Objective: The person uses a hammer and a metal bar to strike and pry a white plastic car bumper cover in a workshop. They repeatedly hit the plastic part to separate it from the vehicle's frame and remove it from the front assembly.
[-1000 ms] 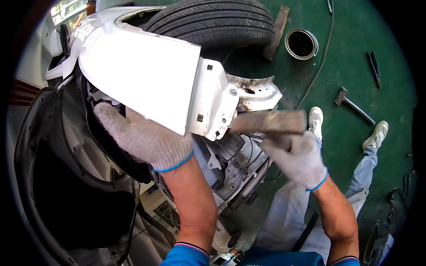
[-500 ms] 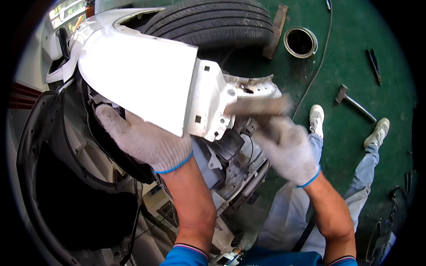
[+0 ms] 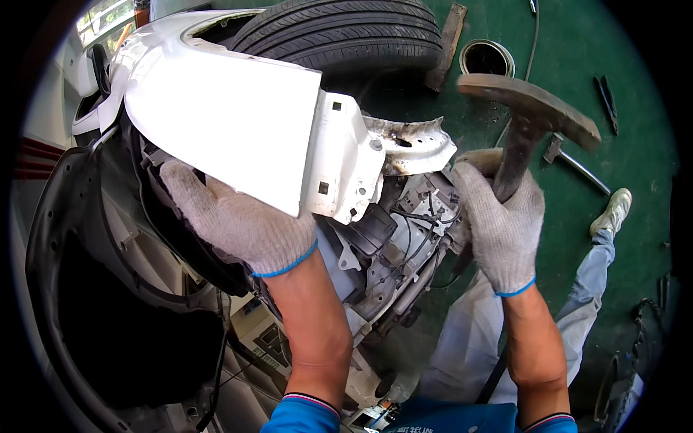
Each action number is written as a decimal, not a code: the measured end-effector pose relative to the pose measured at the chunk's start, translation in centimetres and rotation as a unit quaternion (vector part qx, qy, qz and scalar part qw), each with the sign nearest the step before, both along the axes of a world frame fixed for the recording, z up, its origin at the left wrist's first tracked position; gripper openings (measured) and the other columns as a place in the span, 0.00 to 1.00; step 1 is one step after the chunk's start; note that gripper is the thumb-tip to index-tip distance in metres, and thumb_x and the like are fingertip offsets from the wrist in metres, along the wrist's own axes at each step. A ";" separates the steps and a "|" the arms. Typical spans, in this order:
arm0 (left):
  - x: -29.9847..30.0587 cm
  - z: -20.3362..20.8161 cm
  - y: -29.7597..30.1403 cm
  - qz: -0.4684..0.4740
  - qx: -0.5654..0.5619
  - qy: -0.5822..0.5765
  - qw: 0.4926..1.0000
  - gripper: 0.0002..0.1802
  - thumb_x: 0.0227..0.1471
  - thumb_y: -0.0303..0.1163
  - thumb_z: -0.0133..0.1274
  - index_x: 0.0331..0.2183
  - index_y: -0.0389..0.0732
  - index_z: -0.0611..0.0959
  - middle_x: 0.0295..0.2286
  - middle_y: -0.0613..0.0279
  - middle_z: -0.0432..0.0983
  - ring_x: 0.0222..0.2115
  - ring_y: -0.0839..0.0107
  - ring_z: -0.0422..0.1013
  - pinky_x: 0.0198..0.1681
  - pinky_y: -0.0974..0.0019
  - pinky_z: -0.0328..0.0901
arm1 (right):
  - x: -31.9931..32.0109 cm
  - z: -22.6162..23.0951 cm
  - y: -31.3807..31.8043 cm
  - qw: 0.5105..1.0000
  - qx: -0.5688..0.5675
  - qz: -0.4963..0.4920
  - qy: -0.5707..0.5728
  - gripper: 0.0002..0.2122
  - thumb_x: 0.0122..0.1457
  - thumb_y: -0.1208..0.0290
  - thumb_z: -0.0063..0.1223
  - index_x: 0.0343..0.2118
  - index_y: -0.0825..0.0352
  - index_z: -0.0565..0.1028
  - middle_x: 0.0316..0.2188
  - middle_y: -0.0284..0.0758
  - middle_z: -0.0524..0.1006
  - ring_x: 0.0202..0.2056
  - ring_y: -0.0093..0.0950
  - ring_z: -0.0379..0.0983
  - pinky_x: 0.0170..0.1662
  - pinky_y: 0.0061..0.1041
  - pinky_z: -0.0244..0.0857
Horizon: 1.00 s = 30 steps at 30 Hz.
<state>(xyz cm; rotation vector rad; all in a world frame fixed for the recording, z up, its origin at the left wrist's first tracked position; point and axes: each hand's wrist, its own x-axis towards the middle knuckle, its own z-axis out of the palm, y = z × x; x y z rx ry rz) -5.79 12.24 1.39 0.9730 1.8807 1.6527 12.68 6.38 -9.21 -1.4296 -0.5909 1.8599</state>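
Gloved and closed tight, the right hand (image 3: 500, 220) grips the shaft of a rusty brown hammer (image 3: 530, 119) just below its long flat head, which stands raised above the knuckles, out to the right of the car's torn front corner and over the green floor (image 3: 635, 86). The left hand (image 3: 234, 220), in the same kind of knitted grey glove with a blue cuff, lies spread under the lower edge of the white fender (image 3: 231, 108), palm and fingers pressed up against the panel from beneath; it clasps nothing, it only braces.

That fender arches over from the upper left and ends in a folded white flange with small square holes. Just beside the flange a bent, scorched bracket (image 3: 411, 144) sticks out toward the hammer, close to it but apart. Below the bracket sits a cluster of exposed grey metal parts and thin black cables (image 3: 411, 231), between the two forearms.

Behind the fender a black tyre (image 3: 346, 32) lies at the top of the view. A dark plastic wheel-arch liner (image 3: 86, 289) curves down the left side.

On the floor further out, a round metal ring (image 3: 487, 58) lies near a flat wooden piece (image 3: 446, 43), and a second, smaller hammer (image 3: 577, 162) rests well apart to the right. The person's pale trousers and a white shoe (image 3: 613, 213) show below it.
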 end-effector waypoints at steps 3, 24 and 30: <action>1.2 -0.4 1.2 -0.007 0.007 -0.019 1.000 0.32 0.70 0.52 0.37 0.62 0.38 0.69 0.58 0.52 0.68 0.57 0.57 0.69 0.59 0.55 0.67 | -4.4 -3.8 -4.2 0.917 0.283 0.205 -0.189 0.14 0.61 0.63 0.57 0.42 0.69 0.76 0.28 0.45 0.81 0.32 0.42 0.80 0.41 0.40 0.74; 2.7 -0.5 1.6 -0.027 0.013 0.040 0.999 0.27 0.71 0.46 0.39 0.59 0.35 0.70 0.55 0.53 0.71 0.54 0.61 0.72 0.56 0.57 0.71 | -7.4 -7.0 -5.3 0.974 0.181 0.134 -0.023 0.15 0.58 0.60 0.60 0.37 0.70 0.79 0.25 0.44 0.79 0.29 0.36 0.79 0.38 0.33 0.73; 1.3 -0.1 0.4 -0.057 -0.062 0.136 0.987 0.35 0.69 0.51 0.30 0.68 0.40 0.56 0.60 0.41 0.64 0.58 0.54 0.71 0.55 0.54 0.76 | -1.7 -2.2 0.2 0.995 -0.028 0.057 0.077 0.12 0.58 0.62 0.59 0.37 0.67 0.79 0.25 0.40 0.80 0.26 0.36 0.77 0.35 0.32 0.72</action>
